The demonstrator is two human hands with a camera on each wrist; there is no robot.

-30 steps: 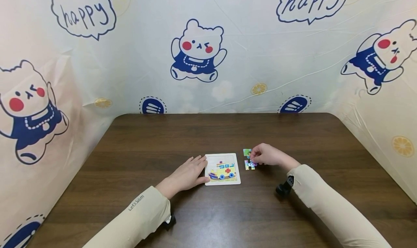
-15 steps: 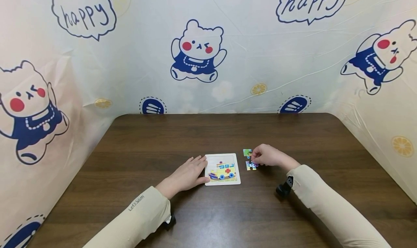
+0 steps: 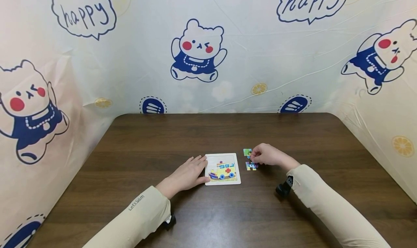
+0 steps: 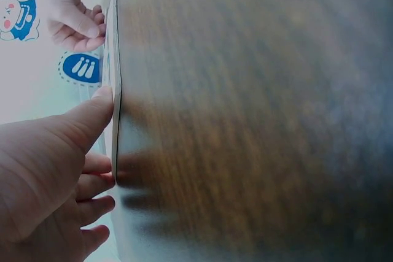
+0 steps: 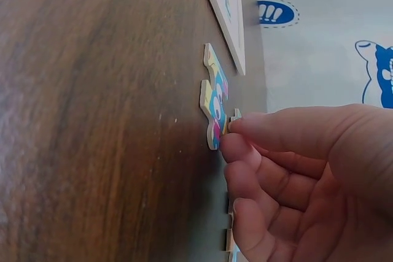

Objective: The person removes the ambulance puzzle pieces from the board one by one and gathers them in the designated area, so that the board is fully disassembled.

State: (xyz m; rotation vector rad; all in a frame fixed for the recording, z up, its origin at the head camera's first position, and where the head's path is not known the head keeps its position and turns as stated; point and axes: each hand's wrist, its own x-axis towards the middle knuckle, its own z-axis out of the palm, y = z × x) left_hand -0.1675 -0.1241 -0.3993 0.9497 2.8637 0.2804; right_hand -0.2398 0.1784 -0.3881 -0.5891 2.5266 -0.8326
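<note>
In the head view my left hand (image 3: 187, 173) rests along the left side of a white square puzzle tray (image 3: 239, 179), fingers extended, thumb on the lower left rim. The tray holds a yellow ambulance picture (image 3: 226, 171) in its lower part; the upper part shows a pale base. To the right, thumb and index finger of my right hand (image 3: 268, 155) pinch the edge of a blue and yellow jigsaw piece (image 3: 251, 166) with cartoon eyes. That piece (image 5: 215, 99) lies nearly flat on the table in the right wrist view. A green jigsaw piece (image 3: 247, 152) lies just behind it.
A brown wooden table (image 3: 208, 215) bears everything. More piece edges (image 5: 231, 243) show under the right hand's fingers in the right wrist view. A printed bear curtain (image 3: 234, 59) encloses the table's back and sides.
Over the last second the jigsaw piece with eyes has shifted slightly right and toward me under the right fingertips. The left hand and tray stay in place.
</note>
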